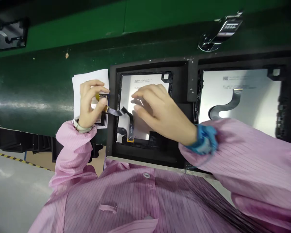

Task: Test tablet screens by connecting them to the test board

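Note:
My left hand (88, 105) is closed in a pinch on a small dark circuit board (103, 96) at the end of a flat ribbon cable (131, 125). The cable bends across to the lower edge of a display panel (124, 94), which lies with its white back up in a black foam tray (145, 153). Over this panel hovers my right hand (162, 113), thumb and fingers apart and nothing visible between them. White paper sheets (78, 85) lie beneath my left hand, with a dark flat piece (101, 120) on top, partly hidden by the fingers.
On the right, a second panel (257, 106) with its own curved ribbon cable (224, 106) sits in a foam tray, partly under my right sleeve. A shiny tape dispenser-like object (220, 32) stands behind it. Another small panel (12, 35) rests at the far left on the green bench (43, 84).

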`<state>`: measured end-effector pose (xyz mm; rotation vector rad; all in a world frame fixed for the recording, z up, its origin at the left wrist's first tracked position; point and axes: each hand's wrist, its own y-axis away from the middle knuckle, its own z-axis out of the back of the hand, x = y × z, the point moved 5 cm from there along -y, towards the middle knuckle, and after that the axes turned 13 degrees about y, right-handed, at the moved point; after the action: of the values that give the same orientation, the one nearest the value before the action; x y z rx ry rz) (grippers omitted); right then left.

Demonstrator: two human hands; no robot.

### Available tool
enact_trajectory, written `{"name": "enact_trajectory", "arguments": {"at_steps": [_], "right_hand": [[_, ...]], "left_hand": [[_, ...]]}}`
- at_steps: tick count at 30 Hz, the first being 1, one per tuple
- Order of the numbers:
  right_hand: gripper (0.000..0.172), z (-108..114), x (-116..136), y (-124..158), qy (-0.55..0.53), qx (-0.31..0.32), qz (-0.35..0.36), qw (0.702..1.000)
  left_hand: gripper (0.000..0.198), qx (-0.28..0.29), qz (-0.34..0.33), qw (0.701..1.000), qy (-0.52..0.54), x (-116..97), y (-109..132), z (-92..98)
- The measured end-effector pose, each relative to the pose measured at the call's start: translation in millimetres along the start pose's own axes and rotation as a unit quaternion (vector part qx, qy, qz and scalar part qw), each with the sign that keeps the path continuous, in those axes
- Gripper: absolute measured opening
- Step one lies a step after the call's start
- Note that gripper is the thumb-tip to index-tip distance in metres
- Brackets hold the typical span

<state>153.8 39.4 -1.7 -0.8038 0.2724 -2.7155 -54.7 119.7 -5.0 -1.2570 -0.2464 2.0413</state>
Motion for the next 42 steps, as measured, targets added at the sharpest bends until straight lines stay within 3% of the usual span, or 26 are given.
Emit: {"name": "enact_trajectory", "arguments": {"at_steps": [2, 4, 5, 8, 10, 15, 23, 25, 28, 30, 32, 36, 40, 42], "right_hand": [[0.035, 17.6, 4.9, 18.3, 0.087, 0.041, 0.017, 0.995], [0.039, 30.1, 9.0, 42.4, 0.162, 0.079, 0.037, 0.983], [0.042, 33.6, 10.0, 55.2, 0.192, 0.092, 0.041, 0.976], [0.047, 34.7, 10.4, 89.0, 0.251, 0.105, 0.024, 0.962], [0.048, 30.4, 10.1, 104.2, 0.265, 0.100, 0.004, 0.959], [0.051, 21.0, 10.3, 117.9, 0.250, 0.071, -0.037, 0.965], [0.055, 15.7, 16.3, 111.8, 0.251, 0.027, -0.090, 0.964], [0.055, 9.5, 19.2, 110.8, 0.256, 0.014, -0.112, 0.960], [0.058, -2.2, 26.1, 110.9, 0.246, -0.009, -0.139, 0.959], [0.064, -8.1, 30.2, 111.0, 0.209, -0.018, -0.159, 0.965], [0.071, -10.5, 31.2, 111.0, 0.145, -0.019, -0.188, 0.971], [0.074, -6.5, 22.7, 113.1, -0.029, 0.003, -0.251, 0.968], [0.073, 4.7, 13.0, 120.7, -0.229, -0.004, -0.327, 0.917], [0.070, 13.7, 18.4, 119.5, -0.327, -0.029, -0.324, 0.887]], "left_hand": [[0.021, -0.109, 0.009, 0.994, -0.009, -7.0, 21.2, 18.1], [0.016, -0.153, 0.050, 0.984, -0.070, -13.7, 48.6, 24.9], [0.014, -0.130, 0.074, 0.982, -0.114, -16.7, 61.8, 22.1], [0.031, 0.025, 0.117, 0.968, -0.222, -22.6, 94.3, 0.6], [0.041, 0.080, 0.122, 0.956, -0.255, -24.4, 106.8, -9.6], [0.049, 0.089, 0.126, 0.950, -0.270, -22.2, 110.0, -14.2], [0.049, 0.092, 0.130, 0.951, -0.265, -13.9, 108.7, -9.2], [0.048, 0.090, 0.146, 0.957, -0.234, -20.1, 107.2, -7.7], [0.048, 0.034, 0.139, 0.977, -0.158, -49.1, 102.0, -10.3], [0.048, 0.045, 0.120, 0.984, -0.124, -72.1, 99.7, -22.4], [0.054, 0.113, 0.119, 0.978, -0.132, -86.7, 100.6, -40.0], [0.071, 0.206, 0.126, 0.956, -0.168, -88.2, 105.7, -58.0], [0.064, 0.195, 0.163, 0.959, -0.125, -82.6, 103.9, -46.8], [0.051, 0.152, 0.207, 0.965, -0.062, -83.7, 97.4, -35.4]]}}
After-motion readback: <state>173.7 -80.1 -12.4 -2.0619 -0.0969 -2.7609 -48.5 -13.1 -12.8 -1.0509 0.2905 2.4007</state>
